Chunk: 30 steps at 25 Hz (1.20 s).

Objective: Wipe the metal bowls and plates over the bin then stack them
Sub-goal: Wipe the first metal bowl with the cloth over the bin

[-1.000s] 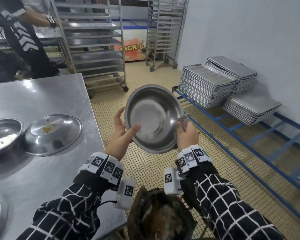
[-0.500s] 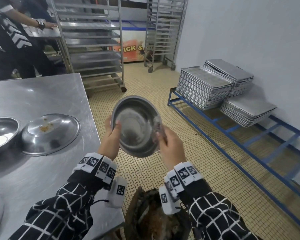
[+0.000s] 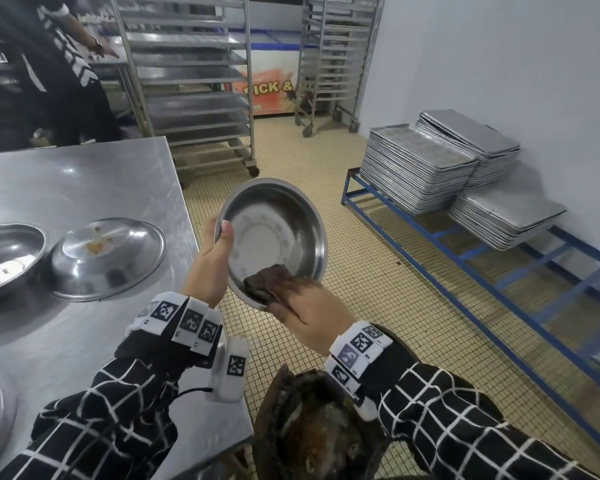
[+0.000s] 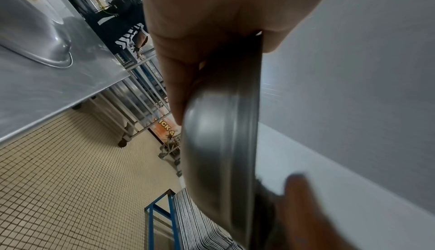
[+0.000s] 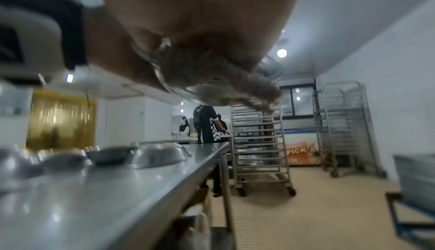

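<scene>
1. Step in hand: wiping. A round, shiny stainless-steel bowl [image 3: 274, 237] is held tilted in the air, its open side turned toward the head camera, beside the brushed-steel counter [image 3: 84, 181] and above the dark, food-stained bin [image 3: 312, 427] at the bottom of the head view.
2. Left hand [image 3: 213, 261]: the bowl's left rim is pinched, thumb seen inside the rim, fingers [image 4: 174, 86] curled behind the wall in the left wrist view.
3. Right hand [image 3: 312, 313]: a crumpled, brown, soiled cloth [image 3: 267, 278] is pressed against the lower inside wall near the rim. How far the fingers are curled round it cannot be told; they are hidden under the hand, and the right wrist view is blurred.
4. Bowl interior appears mostly free of scraps; this wipe is judged to be near its end.
5. Not yet wiped, by the look of them: an upturned round steel dish with orange crumbs on its base [image 3: 108, 258], and, just beside it on the left, a steel bowl holding food residue [image 3: 7, 258]. No stack of wiped pieces can be made out.
6. Next move calls for: the remaining wall to be swept with the cloth, loosened scraps kept over the bin, then the bowl set on the counter as a stack base and the crumbed dish taken up.
7. Risk noted: a one-sided rim pinch under cloth pressure could let the bowl twist.
</scene>
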{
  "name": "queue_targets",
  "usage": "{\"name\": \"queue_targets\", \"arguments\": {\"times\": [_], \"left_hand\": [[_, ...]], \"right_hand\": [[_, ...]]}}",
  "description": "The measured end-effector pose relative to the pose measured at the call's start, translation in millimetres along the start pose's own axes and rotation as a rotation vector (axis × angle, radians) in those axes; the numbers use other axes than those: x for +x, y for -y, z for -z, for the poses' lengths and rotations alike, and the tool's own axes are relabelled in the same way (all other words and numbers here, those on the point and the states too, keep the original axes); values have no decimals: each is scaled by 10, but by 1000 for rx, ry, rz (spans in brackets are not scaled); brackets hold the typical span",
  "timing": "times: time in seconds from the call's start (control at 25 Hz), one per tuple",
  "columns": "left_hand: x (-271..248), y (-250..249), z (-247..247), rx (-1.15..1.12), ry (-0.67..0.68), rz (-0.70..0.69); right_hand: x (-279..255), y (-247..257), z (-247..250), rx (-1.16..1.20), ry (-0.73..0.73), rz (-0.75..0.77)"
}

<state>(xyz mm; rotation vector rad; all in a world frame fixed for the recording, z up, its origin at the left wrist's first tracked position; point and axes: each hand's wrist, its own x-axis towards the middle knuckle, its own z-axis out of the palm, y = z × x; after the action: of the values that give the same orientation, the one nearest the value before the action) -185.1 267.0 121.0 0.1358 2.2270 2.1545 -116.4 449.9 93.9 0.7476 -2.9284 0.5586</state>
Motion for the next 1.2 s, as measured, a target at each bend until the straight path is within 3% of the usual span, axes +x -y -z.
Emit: {"name": "queue_targets", "arguments": {"times": [0.12,0.24,0.36,0.44,0.52,0.6,0.72,0.96,1.08,1.2], "left_hand": [[42,9,-7,5,-9,-16],[89,0,37,13,-38,8],[38,-33,54,13,-10,27],[-12,-33,14,30,40,39],[-55,-34,-50,30,79,82],[-78,-25,-92,33,122,138],[-90,-8,-130,77,172,179],[-133,-5,-163,63,287,290],[-161,13,-179,23,346,337],[-189,78,-205,-105,287,275]], "right_hand": [[40,240,-110,194,-48,-12],[72,201,-86,108,-126,-40],[77,-40,34,-188,12,-93],[108,-250,91,-318,123,-228],[150,-431,138,-348,137,-343],[150,-552,179,-233,47,-359],[71,-624,175,141,-137,-372],[30,-603,325,418,-316,-570],[12,-666,349,457,-324,-659],[3,-638,342,475,-397,-744]]}}
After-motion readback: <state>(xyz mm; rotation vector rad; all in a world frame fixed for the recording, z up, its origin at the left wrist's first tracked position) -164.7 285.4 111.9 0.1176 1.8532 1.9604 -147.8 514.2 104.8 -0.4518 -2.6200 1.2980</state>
